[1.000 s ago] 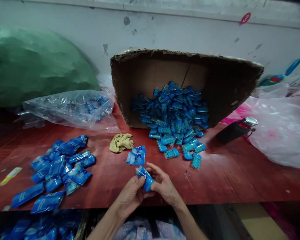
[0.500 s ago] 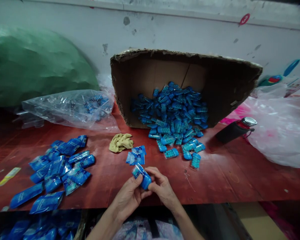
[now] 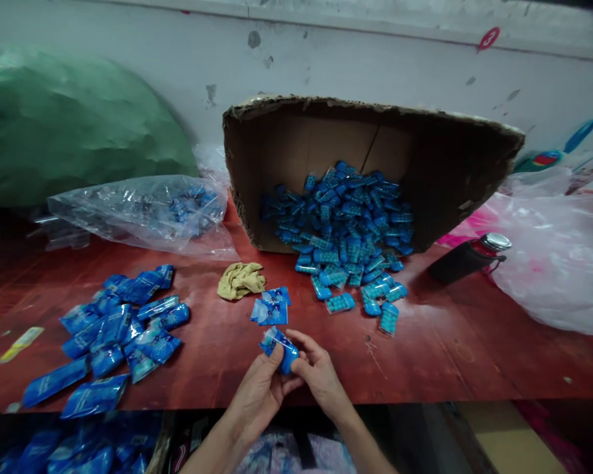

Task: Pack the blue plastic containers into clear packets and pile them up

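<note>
My left hand [image 3: 259,388] and my right hand [image 3: 321,378] meet near the table's front edge. Both are closed on a small blue container [image 3: 287,355] with a printed blue sleeve or label at its upper left end. The left thumb presses its near side, while the right fingers grip its right end. Just beyond it lie several flat printed blue sleeves [image 3: 271,311], beside a crumpled yellowish cloth [image 3: 241,281]. Farther back, many small clear containers with blue caps and blue beads [image 3: 340,303] spill from a tipped cardboard box [image 3: 237,191].
Blue wrapped packs [image 3: 113,326] are heaped on the red table [image 3: 217,355] at left, with more packs [image 3: 79,451] below its edge. A clear plastic bag [image 3: 113,207] lies behind. A dark bottle [image 3: 467,258] and a whitish plastic bag [image 3: 558,263] stand at right.
The printed sleeve has shifted slightly on the held container, with more of it showing at the upper left end. Both hands keep their grip; the whole view has moved a little.
</note>
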The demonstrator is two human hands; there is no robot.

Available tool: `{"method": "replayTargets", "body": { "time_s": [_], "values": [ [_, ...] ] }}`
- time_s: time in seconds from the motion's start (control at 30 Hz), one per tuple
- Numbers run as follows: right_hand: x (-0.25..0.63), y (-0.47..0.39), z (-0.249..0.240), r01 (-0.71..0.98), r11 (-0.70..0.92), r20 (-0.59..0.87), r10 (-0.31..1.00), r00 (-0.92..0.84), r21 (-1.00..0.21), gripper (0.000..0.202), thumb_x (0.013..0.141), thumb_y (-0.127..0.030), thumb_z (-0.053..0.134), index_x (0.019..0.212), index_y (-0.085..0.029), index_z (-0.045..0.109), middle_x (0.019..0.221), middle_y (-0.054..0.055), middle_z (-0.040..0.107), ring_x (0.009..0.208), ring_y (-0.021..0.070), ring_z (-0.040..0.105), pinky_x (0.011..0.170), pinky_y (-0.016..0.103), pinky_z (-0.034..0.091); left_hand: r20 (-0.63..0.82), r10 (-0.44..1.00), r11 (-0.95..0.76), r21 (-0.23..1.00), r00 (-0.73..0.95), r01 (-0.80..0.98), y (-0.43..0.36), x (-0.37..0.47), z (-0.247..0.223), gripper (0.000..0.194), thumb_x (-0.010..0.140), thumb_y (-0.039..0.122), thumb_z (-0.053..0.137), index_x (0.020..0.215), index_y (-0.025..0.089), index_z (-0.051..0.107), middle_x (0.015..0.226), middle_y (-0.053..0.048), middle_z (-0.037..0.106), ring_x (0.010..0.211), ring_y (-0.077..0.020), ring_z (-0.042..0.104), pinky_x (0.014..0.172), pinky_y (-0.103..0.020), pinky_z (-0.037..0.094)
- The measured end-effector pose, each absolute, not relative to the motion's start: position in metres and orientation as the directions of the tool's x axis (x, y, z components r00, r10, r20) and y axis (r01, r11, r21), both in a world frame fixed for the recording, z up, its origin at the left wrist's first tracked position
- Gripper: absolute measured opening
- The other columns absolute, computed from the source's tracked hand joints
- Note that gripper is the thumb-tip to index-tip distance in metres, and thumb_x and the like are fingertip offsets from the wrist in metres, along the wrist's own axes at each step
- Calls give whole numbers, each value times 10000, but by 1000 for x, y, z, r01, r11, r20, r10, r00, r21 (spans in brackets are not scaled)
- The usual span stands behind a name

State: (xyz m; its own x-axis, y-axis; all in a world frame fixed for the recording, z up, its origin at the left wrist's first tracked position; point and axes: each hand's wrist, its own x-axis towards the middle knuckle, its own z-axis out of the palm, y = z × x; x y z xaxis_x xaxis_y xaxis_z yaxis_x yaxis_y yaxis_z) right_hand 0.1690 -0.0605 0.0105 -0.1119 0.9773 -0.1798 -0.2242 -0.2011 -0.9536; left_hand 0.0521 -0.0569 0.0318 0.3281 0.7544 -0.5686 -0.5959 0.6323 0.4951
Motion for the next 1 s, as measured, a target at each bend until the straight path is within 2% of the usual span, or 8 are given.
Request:
{"method": "replayTargets", "body": {
  "time_s": [0.2, 0.3, 0.43, 0.57, 0.73, 0.8, 0.9, 1.0],
  "values": [
    [170, -58, 13, -191, -136, -105, 981, -162, -972, 420, 699, -263, 600, 1115, -246, 546, 988, 11, 610, 860, 171, 564, 760, 285, 445, -548, 769, 619, 514, 327, -594, -50, 39, 37, 189, 782, 233, 525, 931, 138, 592, 872, -94, 692, 821, -189, 644, 731, -316, 511],
    [178, -54, 19, 25, -18, -20, 995, -97, -1000, 141, 751, -258, 551, 841, -199, 642, 801, 3, 601, 754, 148, 547, 700, 250, 432, -599, 794, 505, 556, 103, -660, -35, 3, 43, 221, 823, 274, 439, 907, 132, 586, 872, -108, 683, 867, -223, 633, 725, -339, 514],
    [189, -41, 24, 327, 103, 93, 995, -46, -939, 227, 840, -250, 430, 747, -181, 626, 676, -4, 540, 646, 127, 508, 623, 231, 407, -599, 748, 278, 675, -286, -684, -14, -55, 55, 320, 850, 304, 337, 931, 94, 564, 857, -134, 661, 857, -207, 631, 688, -306, 522],
    [181, -17, 21, 608, 172, 144, 985, -96, -775, 225, 838, -231, 453, 1032, -220, 567, 886, 41, 574, 833, 172, 532, 738, 271, 411, -488, 779, 235, 809, -393, -538, -11, -64, 57, 199, 812, 228, 414, 919, 148, 561, 638, -40, 653, 670, -161, 642, 627, -275, 513],
    [158, 6, 13, 914, 115, 27, 993, -114, -388, 243, 795, -264, 537, 1035, -259, 573, 928, 69, 558, 883, 233, 509, 739, 325, 397, -428, 881, 326, 858, -203, -398, -22, -13, 40, 215, 691, 251, 593, 886, 163, 565, 607, -13, 647, 607, -156, 615, 605, -276, 483],
    [154, 9, 13, 938, 119, 14, 993, -121, -324, 253, 798, -287, 531, 1049, -272, 563, 946, 73, 555, 893, 246, 503, 743, 344, 388, -347, 912, 293, 924, -219, -244, -19, -1, 34, 235, 665, 282, 617, 869, 169, 591, 691, -36, 658, 686, -180, 615, 661, -295, 470],
    [148, 19, 22, 930, 176, 54, 984, -167, -322, 348, 799, -333, 527, 1140, -273, 496, 975, 78, 549, 912, 254, 500, 746, 349, 386, 20, 963, 24, 986, -268, 162, 3, -6, 29, 293, 686, 285, 589, 968, 208, 594, 1032, -80, 622, 1033, -237, 518, 905, -342, 356],
    [132, 44, 33, 920, 222, 88, 975, -204, -324, 489, 779, -373, 547, 1228, -241, 403, 1011, 92, 553, 936, 263, 503, 750, 343, 383, 262, 944, -89, 789, -202, 608, 42, -21, 24, 405, 733, 266, 510, 1130, 188, 500, 1267, -139, 461, 1257, -283, 264, 1010, -437, 179]
  ]
}}
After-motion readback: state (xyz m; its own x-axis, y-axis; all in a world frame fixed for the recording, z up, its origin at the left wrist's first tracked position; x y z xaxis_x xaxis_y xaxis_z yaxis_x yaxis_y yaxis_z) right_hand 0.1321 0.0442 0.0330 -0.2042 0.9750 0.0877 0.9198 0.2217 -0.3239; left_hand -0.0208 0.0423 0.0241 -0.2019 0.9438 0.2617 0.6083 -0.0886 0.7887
